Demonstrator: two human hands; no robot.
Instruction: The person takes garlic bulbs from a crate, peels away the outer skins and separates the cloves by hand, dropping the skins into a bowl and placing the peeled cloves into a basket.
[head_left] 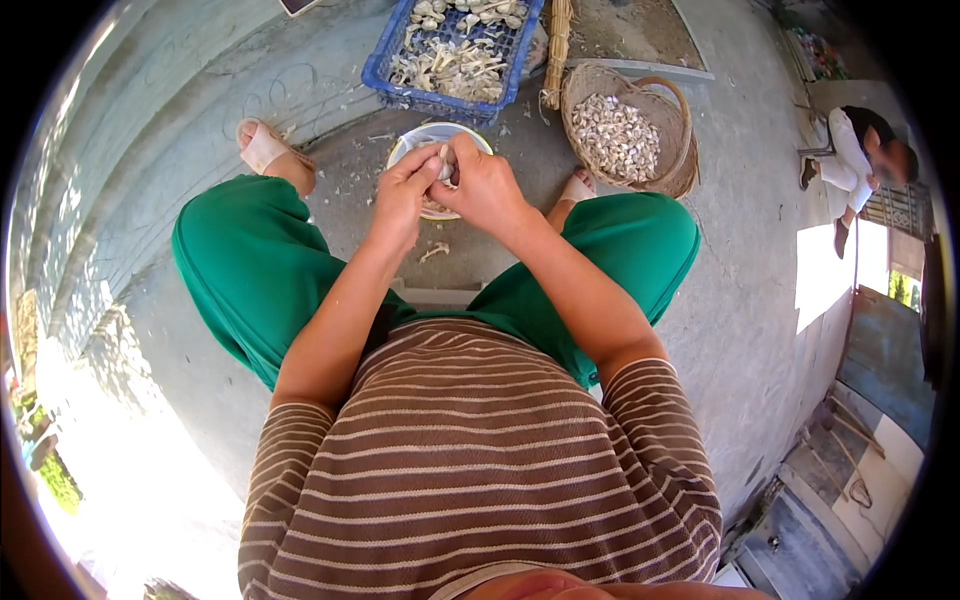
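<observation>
Between my two hands, above a white bowl (pixel 473 133), is a pale garlic bulb (pixel 446 172). The fingers of my left hand (pixel 405 190) are closed on its left side. My right hand (pixel 483 185) grips it from the right, with thumb and fingers bent around it. My fingers cover much of the bulb. The bowl sits on the floor under my hands, and they hide most of what is inside.
Beyond the bowl stands a blue plastic crate (pixel 375 70) with garlic bulbs and dry stalks. To its right, a wicker basket (pixel 684 125) holds many loose cloves (pixel 615 135). A straw bundle (pixel 556 50) lies between them. Another person (pixel 862 150) sits at far right. Peel scraps dot the floor.
</observation>
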